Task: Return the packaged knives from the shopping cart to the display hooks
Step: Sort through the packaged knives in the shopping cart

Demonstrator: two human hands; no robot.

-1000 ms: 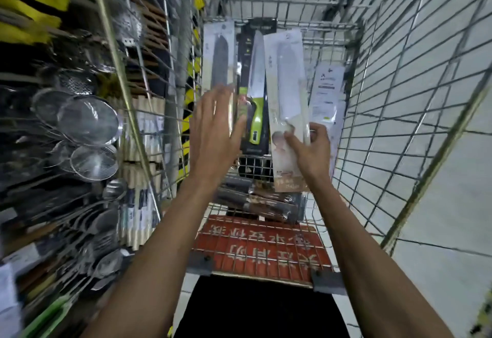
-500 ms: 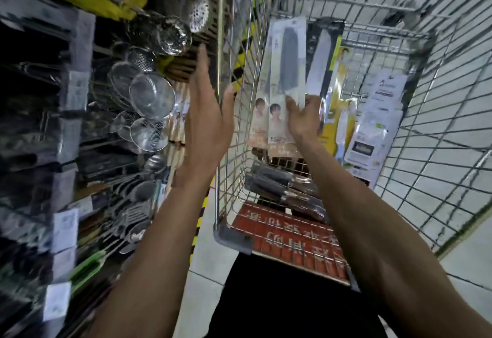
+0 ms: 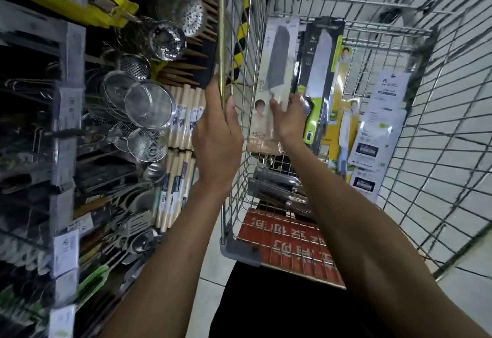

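While L hand [image 3: 217,129] holds cart rim [image 3: 221,31], R hand [image 3: 288,117] grips grey-bladed cleaver pkg [image 3: 277,52].

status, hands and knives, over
Left hand grips brass-coloured top rail. Right hand holds white carded cleaver pack inside wire shopping cart. Cart side between it and shelves.

In the shopping cart [image 3: 221,31] a cleaver pack [image 3: 274,71] and green-handled knife pack [image 3: 318,84] stand upright — darker packs [image 3: 274,185] lie below.

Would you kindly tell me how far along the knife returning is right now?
Done: nothing visibly rehung. In hand: the right hand grips the cleaver pack inside the cart; the left hand holds the cart rim. Left: that pack, the green-handled knife pack beside it, and dark packs on the cart floor.
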